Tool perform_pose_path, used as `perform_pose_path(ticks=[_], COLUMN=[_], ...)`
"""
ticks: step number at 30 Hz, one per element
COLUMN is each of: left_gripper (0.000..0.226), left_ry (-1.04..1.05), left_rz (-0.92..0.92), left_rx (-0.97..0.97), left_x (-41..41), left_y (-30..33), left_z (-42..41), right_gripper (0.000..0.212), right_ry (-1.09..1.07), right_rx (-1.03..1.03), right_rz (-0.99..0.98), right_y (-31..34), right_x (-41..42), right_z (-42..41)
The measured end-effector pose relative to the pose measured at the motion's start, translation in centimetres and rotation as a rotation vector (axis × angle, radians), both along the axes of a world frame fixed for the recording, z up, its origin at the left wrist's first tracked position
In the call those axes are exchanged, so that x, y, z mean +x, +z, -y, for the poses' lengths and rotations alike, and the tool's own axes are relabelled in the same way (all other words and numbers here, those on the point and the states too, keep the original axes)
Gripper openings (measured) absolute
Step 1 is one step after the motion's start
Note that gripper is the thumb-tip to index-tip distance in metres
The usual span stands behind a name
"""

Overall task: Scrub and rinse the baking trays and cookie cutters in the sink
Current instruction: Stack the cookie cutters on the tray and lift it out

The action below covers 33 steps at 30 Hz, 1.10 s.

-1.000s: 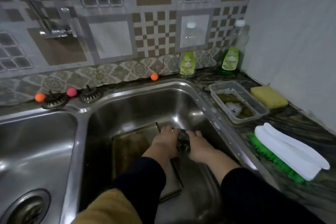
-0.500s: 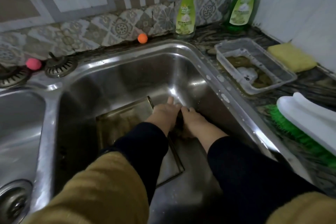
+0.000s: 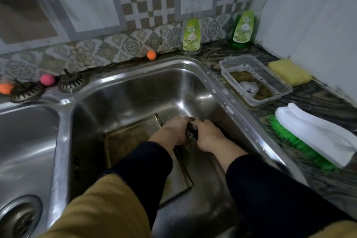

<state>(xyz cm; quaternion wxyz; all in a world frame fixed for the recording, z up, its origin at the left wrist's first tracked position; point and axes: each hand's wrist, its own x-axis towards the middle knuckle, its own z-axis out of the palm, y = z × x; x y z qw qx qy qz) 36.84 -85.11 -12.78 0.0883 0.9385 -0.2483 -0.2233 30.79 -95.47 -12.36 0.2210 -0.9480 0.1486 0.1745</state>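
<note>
A rectangular metal baking tray [image 3: 127, 141] lies flat on the bottom of the right sink basin [image 3: 135, 91], partly hidden by my left forearm. Above the tray's right edge, my left hand [image 3: 172, 129] and my right hand [image 3: 207, 136] are pressed close together. Both grip a small dark metal object [image 3: 191, 131] between them; it looks like a cookie cutter, but most of it is hidden by my fingers.
Left basin [image 3: 27, 141] with drain at lower left. Two strainer plugs [image 3: 73, 82] and small coloured balls [image 3: 151, 54] sit on the back rim. On the right counter: two soap bottles [image 3: 191, 38], a clear container [image 3: 255, 81], a yellow sponge [image 3: 288, 72], a green-bristled white brush [image 3: 316, 137].
The camera has dipped and moved closer to the sink. My hands have stayed together over the tray's right edge, working the small metal object between them.
</note>
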Motion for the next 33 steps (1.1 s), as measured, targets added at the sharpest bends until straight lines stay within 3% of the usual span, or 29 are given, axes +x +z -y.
perform_pose_path(ticks=[8, 13, 17, 20, 24, 29, 33], left_gripper=[0.078, 0.081, 0.063, 0.073, 0.086, 0.11, 0.102], left_ry=[0.114, 0.205, 0.356, 0.431, 0.419, 0.418, 0.565], left_rz=[0.085, 0.065, 0.005, -0.095, -0.094, -0.006, -0.058], left_rx=[-0.247, -0.2, -0.023, 0.004, 0.092, 0.154, -0.003], left_x=[-1.2, -3.7, -6.6, -8.7, -10.1, -10.3, -10.3], left_y=[6.4, 9.4, 7.4, 5.0, 2.7, 3.0, 3.2], left_z=[-2.2, -5.5, -9.3, -11.6, -12.5, -13.8, -14.8], right_gripper=[0.06, 0.056, 0.045, 0.04, 0.07, 0.092, 0.069], right_ry=[0.14, 0.284, 0.372, 0.416, 0.451, 0.338, 0.184], right_rx=[-0.092, 0.02, 0.15, 0.171, 0.049, 0.228, 0.373], right_rz=[0.189, 0.202, 0.093, -0.014, -0.036, -0.037, 0.003], right_y=[7.8, 10.8, 8.2, 4.9, 2.2, 2.6, 2.7], right_x=[-0.7, -2.4, -3.5, -4.2, -5.2, -4.6, -4.1], right_z=[-0.1, -3.0, -6.8, -8.9, -9.8, -8.5, -7.4])
